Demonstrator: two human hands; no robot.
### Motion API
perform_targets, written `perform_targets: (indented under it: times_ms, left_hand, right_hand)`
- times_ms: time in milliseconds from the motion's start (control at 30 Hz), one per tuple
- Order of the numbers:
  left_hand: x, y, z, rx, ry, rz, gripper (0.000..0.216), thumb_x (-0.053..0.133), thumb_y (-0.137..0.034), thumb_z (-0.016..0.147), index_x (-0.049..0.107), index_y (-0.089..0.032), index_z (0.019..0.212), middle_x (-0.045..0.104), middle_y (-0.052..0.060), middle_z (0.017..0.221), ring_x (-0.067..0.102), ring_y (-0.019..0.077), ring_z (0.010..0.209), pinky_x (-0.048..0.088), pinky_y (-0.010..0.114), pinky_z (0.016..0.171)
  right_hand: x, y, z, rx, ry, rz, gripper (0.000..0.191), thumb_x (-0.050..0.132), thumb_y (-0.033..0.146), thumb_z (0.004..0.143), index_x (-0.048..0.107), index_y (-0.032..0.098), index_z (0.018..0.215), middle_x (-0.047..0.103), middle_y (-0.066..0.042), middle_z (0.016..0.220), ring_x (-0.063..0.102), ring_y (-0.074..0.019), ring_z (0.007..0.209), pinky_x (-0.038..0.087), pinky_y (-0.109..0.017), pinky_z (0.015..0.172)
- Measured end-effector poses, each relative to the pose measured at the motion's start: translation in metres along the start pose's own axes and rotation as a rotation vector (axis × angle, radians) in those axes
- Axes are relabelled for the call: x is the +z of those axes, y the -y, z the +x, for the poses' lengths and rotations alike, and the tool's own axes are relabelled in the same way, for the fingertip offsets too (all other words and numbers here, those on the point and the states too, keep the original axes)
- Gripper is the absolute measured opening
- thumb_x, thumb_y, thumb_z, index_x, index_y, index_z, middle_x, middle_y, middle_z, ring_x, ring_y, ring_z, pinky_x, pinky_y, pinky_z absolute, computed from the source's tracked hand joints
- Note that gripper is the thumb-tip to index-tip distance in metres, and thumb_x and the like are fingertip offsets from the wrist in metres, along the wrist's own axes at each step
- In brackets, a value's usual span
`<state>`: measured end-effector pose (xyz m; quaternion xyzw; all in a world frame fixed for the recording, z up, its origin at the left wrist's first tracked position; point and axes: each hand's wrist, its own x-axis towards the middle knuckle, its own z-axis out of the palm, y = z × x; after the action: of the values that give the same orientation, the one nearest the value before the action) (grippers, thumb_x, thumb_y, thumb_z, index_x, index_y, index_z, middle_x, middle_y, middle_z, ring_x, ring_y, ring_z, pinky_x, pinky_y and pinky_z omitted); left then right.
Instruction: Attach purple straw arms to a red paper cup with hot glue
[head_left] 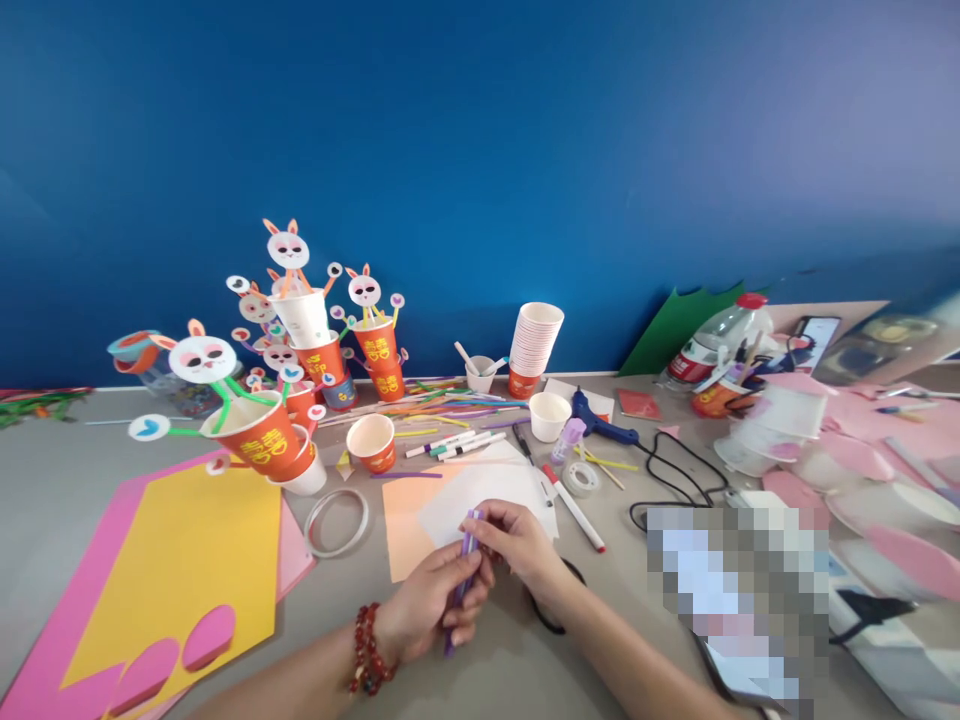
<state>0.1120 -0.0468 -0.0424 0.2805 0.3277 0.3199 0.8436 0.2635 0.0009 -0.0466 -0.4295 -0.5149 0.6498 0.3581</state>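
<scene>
- The purple stick [466, 560] was held low over the table [67, 480], at its near edge, just in front of a white sheet [495, 495]; whether it was a straw or a pen could not be told.
- Risk judged: the thin stick could be kinked if the two grips were twisted against each other, since they were set so close together.
- Risk judged: only the top end was pinched, so it could be let slip and lost among the loose markers [457, 445].
- Risk judged: the black loop [541, 618] under the right wrist could be snagged.
- Left hand [431, 605]: curled shut round the stick's lower half, with a red bead bracelet [365, 650] at the wrist.
- Right hand [517, 540]: fingers narrowed onto the top end, knuckles up, forearm brought in from lower right.
</scene>
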Motion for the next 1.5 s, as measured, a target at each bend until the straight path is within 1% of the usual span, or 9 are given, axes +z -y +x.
perform_targets:
  times_ms: [133, 300, 467, 667, 1033, 1200, 1267, 1367, 1500]
  left_hand:
    - [-0.005, 0.002, 0.003, 0.003, -0.002, -0.012, 0.034, 0.062, -0.05, 0.086, 0.052, -0.017, 0.085, 0.041, -0.009, 0.055, 0.019, 0.0029, 0.038, 0.019, 0.017, 0.038]
    - [-0.008, 0.005, 0.009, 0.044, -0.024, 0.003, 0.038, 0.063, -0.054, 0.083, 0.052, -0.017, 0.085, 0.047, -0.008, 0.056, 0.022, 0.0022, 0.033, 0.026, 0.017, 0.034]
    - [-0.009, 0.009, 0.016, 0.071, -0.014, 0.056, 0.043, 0.062, -0.058, 0.082, 0.055, -0.016, 0.084, 0.05, -0.007, 0.053, 0.03, 0.0031, 0.029, 0.038, 0.02, 0.034]
    - [-0.016, -0.001, 0.016, 0.122, -0.061, 0.027, 0.043, 0.064, -0.057, 0.082, 0.054, -0.016, 0.086, 0.052, -0.007, 0.053, 0.031, 0.0025, 0.029, 0.041, 0.018, 0.033]
    - [-0.018, -0.004, 0.017, 0.121, -0.056, 0.074, 0.04, 0.062, -0.054, 0.085, 0.057, -0.015, 0.086, 0.051, -0.007, 0.052, 0.035, 0.0034, 0.03, 0.045, 0.019, 0.036]
    - [-0.016, -0.006, 0.015, 0.087, -0.073, 0.089, 0.04, 0.062, -0.055, 0.083, 0.057, -0.015, 0.084, 0.049, -0.008, 0.053, 0.032, 0.0027, 0.032, 0.04, 0.018, 0.034]
    - [-0.017, -0.005, 0.015, 0.077, -0.087, 0.075, 0.04, 0.063, -0.055, 0.082, 0.056, -0.016, 0.084, 0.048, -0.008, 0.053, 0.03, 0.0026, 0.033, 0.035, 0.016, 0.033]
    - [-0.019, -0.002, 0.016, 0.071, -0.088, 0.049, 0.04, 0.065, -0.056, 0.081, 0.055, -0.017, 0.083, 0.047, -0.009, 0.053, 0.028, 0.0028, 0.033, 0.032, 0.016, 0.033]
    - [-0.02, -0.002, 0.018, 0.086, -0.065, 0.062, 0.039, 0.065, -0.055, 0.081, 0.055, -0.016, 0.082, 0.048, -0.008, 0.052, 0.029, 0.0033, 0.032, 0.033, 0.018, 0.033]
  right_hand:
    - [-0.002, -0.005, 0.005, -0.01, 0.01, 0.02, 0.042, 0.075, 0.056, 0.074, 0.06, 0.017, 0.07, 0.051, 0.005, 0.056, 0.043, -0.0075, 0.046, 0.032, -0.02, 0.045]
    - [-0.007, -0.006, 0.01, -0.028, 0.045, -0.021, 0.04, 0.073, 0.055, 0.075, 0.062, 0.017, 0.075, 0.051, 0.005, 0.058, 0.043, -0.0077, 0.049, 0.036, -0.02, 0.05]
    - [-0.015, 0.013, 0.011, -0.016, 0.065, -0.122, 0.038, 0.073, 0.054, 0.074, 0.068, 0.016, 0.071, 0.055, 0.003, 0.058, 0.045, -0.0079, 0.046, 0.035, -0.019, 0.045]
    - [-0.019, 0.035, 0.016, 0.018, 0.135, -0.257, 0.032, 0.07, 0.048, 0.077, 0.065, 0.017, 0.073, 0.056, 0.004, 0.057, 0.048, -0.0094, 0.047, 0.039, -0.02, 0.045]
    - [-0.012, 0.034, 0.042, -0.115, 0.006, -0.423, 0.018, 0.059, 0.034, 0.077, 0.053, 0.02, 0.066, 0.05, 0.005, 0.054, 0.045, -0.0103, 0.047, 0.038, -0.02, 0.045]
    - [-0.039, 0.073, 0.083, -0.213, -0.277, -0.724, 0.022, 0.035, 0.028, 0.088, 0.053, 0.019, 0.079, 0.054, 0.0, 0.063, 0.05, -0.0143, 0.055, 0.04, -0.024, 0.051]
    - [-0.047, 0.092, 0.103, -0.247, -0.353, -0.9, 0.02, 0.041, 0.028, 0.088, 0.057, 0.018, 0.082, 0.061, -0.004, 0.073, 0.057, -0.0185, 0.068, 0.041, -0.026, 0.059]
    - [-0.044, 0.11, 0.131, -0.265, -0.34, -1.166, 0.015, 0.053, 0.026, 0.087, 0.063, 0.016, 0.088, 0.068, -0.01, 0.088, 0.063, -0.0251, 0.084, 0.044, -0.031, 0.068]
    - [-0.017, 0.103, 0.157, -0.316, -0.163, -1.45, 0.019, 0.061, 0.026, 0.091, 0.065, 0.014, 0.106, 0.066, -0.013, 0.112, 0.061, -0.028, 0.106, 0.05, -0.039, 0.085]
